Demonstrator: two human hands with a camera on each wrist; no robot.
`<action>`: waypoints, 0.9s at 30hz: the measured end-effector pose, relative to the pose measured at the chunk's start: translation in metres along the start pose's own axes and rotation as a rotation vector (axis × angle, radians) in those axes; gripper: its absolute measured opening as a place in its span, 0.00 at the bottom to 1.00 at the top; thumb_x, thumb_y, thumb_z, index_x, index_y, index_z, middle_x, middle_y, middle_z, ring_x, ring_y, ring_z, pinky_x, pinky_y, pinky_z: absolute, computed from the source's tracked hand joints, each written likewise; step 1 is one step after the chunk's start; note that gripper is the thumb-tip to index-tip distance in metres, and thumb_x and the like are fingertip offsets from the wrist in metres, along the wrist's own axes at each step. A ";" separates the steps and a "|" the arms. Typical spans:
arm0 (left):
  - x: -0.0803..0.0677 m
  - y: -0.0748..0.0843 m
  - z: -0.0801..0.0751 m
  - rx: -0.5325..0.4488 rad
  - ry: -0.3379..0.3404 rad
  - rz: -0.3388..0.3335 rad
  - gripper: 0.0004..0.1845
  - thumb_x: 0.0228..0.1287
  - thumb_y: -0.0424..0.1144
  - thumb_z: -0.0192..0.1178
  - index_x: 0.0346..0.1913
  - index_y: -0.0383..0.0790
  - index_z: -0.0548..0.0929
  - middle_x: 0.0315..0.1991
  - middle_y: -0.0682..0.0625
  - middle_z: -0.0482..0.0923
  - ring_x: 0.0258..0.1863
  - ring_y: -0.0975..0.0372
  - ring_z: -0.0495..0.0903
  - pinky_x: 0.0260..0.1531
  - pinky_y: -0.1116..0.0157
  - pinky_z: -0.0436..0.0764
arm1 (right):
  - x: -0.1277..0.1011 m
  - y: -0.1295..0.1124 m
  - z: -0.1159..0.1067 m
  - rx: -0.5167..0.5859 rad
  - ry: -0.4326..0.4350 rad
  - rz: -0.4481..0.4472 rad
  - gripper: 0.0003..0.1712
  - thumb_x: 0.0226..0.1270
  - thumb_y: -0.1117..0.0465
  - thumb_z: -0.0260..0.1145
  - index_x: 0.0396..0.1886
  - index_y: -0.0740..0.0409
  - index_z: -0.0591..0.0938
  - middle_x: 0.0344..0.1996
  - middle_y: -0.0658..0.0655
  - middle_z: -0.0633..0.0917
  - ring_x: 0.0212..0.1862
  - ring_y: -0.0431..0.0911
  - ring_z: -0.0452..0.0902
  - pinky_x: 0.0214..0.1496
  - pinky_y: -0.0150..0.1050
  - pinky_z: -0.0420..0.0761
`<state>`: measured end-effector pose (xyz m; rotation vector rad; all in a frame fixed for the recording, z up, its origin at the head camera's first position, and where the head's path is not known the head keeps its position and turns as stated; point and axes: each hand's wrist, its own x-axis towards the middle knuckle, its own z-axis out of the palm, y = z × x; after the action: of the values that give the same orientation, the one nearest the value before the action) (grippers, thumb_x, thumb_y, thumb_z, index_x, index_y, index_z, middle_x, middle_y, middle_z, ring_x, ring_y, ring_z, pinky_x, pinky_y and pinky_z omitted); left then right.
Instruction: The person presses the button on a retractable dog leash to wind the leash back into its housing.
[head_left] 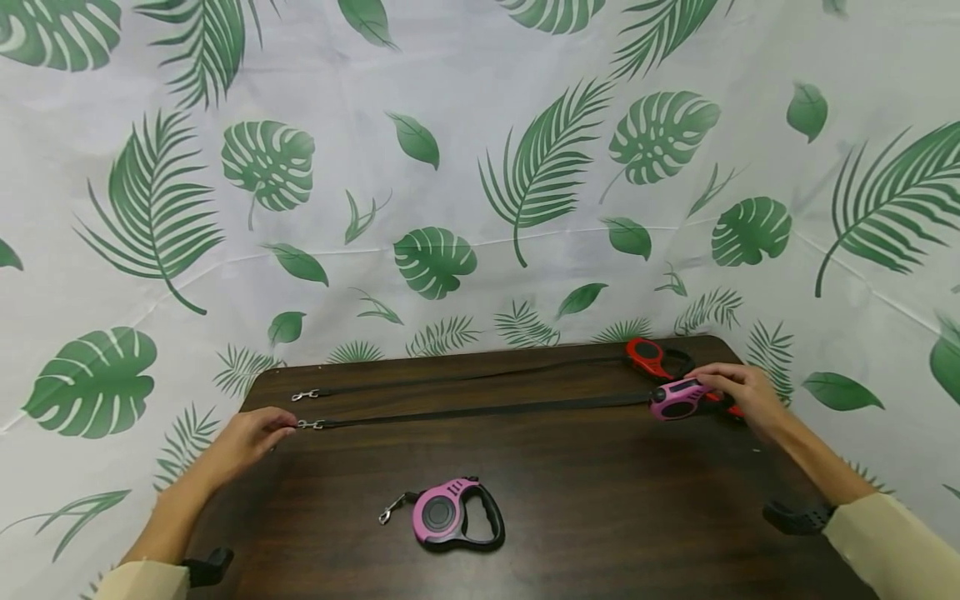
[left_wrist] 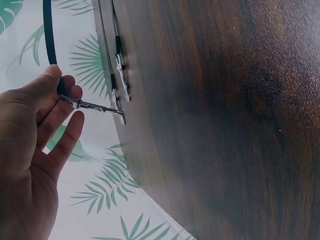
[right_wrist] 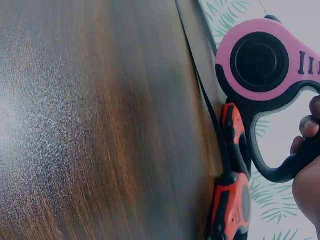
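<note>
A person sat at a dark brown wood-grain table (head_left: 600,517) set against a white cloth backdrop printed with green tropical leaves (head_left: 435,167). Their left hand (head_left: 243,437) pinched the small silver metal clasp (head_left: 309,424) between thumb and curled fingers at the table's left edge, while their right hand (head_left: 738,392) had its fingers wrapped round the black handle loop of a pink and black plastic retractable leash casing (head_left: 678,398) near the far right corner. Between the two hands a flat black woven strap (head_left: 480,411) ran straight and taut just above the tabletop, seemingly drawn out to its length by the hands pulling apart. Behind it lay a second black strap (head_left: 465,379), also extended, ending in its own silver clip (head_left: 303,395) at the left and a glossy red and black leash casing (head_left: 652,358) at the right, resting flat on the wood, probably laid out the same way. Nearer the person, in the middle of the table, sat another pink and black rounded leash casing (head_left: 453,515), its strap fully wound in and only the short clip showing. The casings looked hard and smooth; the table had a matte, streaked grain.
</note>
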<state>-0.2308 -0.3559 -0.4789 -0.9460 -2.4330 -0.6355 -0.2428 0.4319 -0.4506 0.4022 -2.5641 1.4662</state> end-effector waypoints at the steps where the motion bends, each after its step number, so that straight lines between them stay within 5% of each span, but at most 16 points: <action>1: 0.000 0.000 0.000 0.000 -0.004 -0.003 0.16 0.45 0.15 0.76 0.35 0.34 0.86 0.30 0.49 0.87 0.30 0.69 0.84 0.28 0.77 0.80 | 0.000 0.000 0.001 -0.001 -0.003 -0.003 0.16 0.84 0.63 0.59 0.51 0.71 0.87 0.42 0.35 0.89 0.42 0.37 0.79 0.43 0.28 0.78; 13: 0.004 0.006 0.003 0.017 -0.024 -0.029 0.13 0.49 0.18 0.77 0.35 0.35 0.87 0.31 0.51 0.87 0.29 0.67 0.85 0.26 0.65 0.85 | 0.002 0.001 0.008 -0.079 0.005 -0.030 0.14 0.82 0.63 0.61 0.52 0.69 0.88 0.43 0.34 0.88 0.42 0.37 0.78 0.42 0.33 0.80; 27: 0.010 0.018 0.004 -0.021 -0.052 -0.040 0.11 0.53 0.19 0.75 0.37 0.33 0.87 0.31 0.50 0.87 0.30 0.70 0.83 0.26 0.70 0.83 | 0.002 -0.010 0.019 -0.046 -0.017 -0.114 0.11 0.80 0.67 0.62 0.51 0.68 0.88 0.44 0.37 0.89 0.41 0.40 0.75 0.41 0.34 0.75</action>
<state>-0.2255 -0.3368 -0.4715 -0.9358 -2.5009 -0.6599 -0.2414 0.4101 -0.4516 0.5470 -2.5361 1.3682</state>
